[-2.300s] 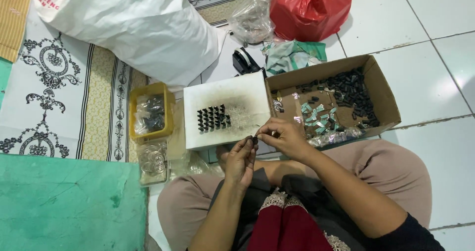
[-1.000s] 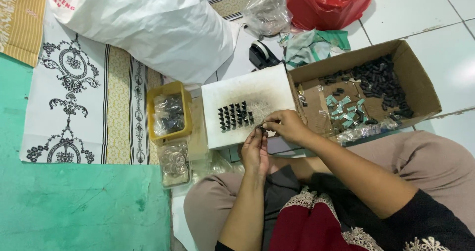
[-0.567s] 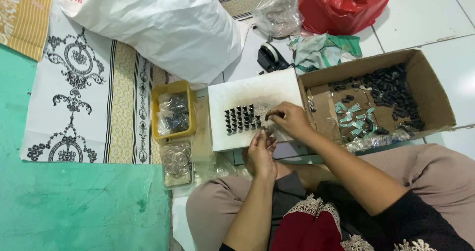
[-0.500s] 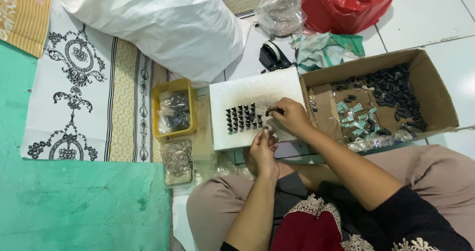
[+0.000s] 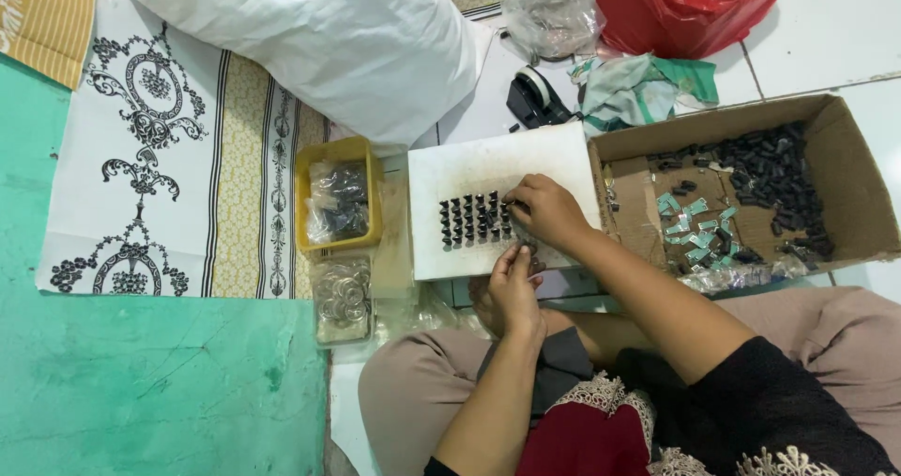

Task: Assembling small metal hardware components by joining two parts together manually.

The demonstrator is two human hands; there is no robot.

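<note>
Sitting on the floor, we are leaning over a white board that is lying in front of our knees. Our right hand is resting on the board, its fingers bunched together at the right end of a block of small black pieces that are standing in neat rows near the board's middle; whether a piece is pinched between the fingertips, we cannot tell. Our left hand is hovering at the near edge of the board, just below the right one, with its fingers curled inward and the fingertips drawn together; what they are closing on is too small to make out.

To the right, touching the board's edge, a brown cardboard box is holding a loose heap of black parts toward its far side and a scatter of pale green bits nearer us. To the left of the board a yellow tray is holding clear bags of dark parts, and just below it a clear bag of metal rings is lying. Beyond the board a black tape dispenser, a big white sack and a red plastic bag are lying on the tiles.
</note>
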